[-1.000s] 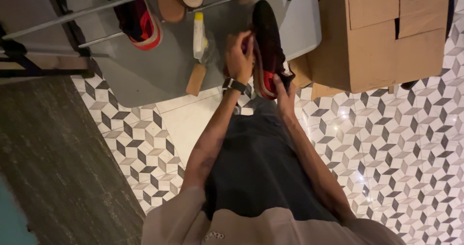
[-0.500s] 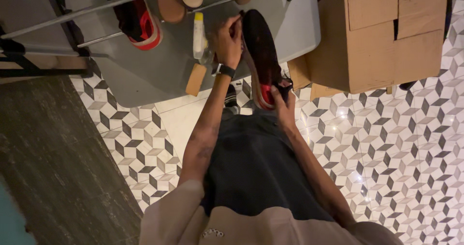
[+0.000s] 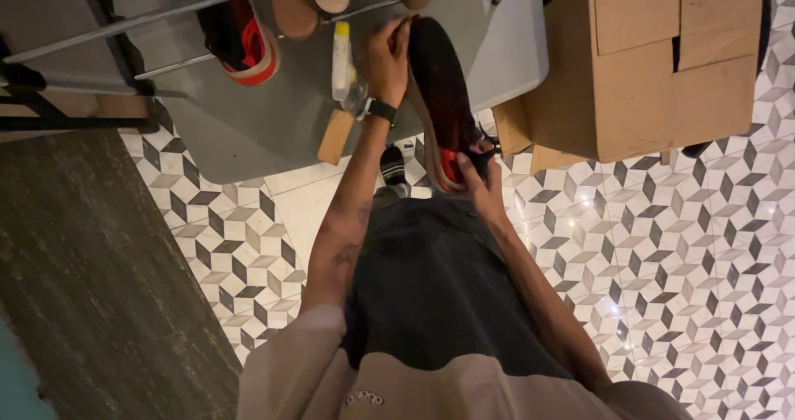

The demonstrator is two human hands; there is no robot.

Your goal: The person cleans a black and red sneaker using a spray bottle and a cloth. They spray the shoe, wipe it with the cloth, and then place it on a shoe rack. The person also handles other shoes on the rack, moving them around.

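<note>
- The left hand [image 3: 389, 55] pinches the toe end of a dark shoe [image 3: 443, 97].
- The right hand [image 3: 480, 180] grips its heel end.
- A small bottle [image 3: 341, 60] lies just beside them on the grey tabletop [image 3: 248, 130].

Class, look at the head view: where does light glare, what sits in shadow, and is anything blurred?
Head view: small bright glints on the glossy patterned floor tiles; the dark shoe held by the left hand and right hand loses detail in dim warm light; edges look slightly soft throughout.
</note>
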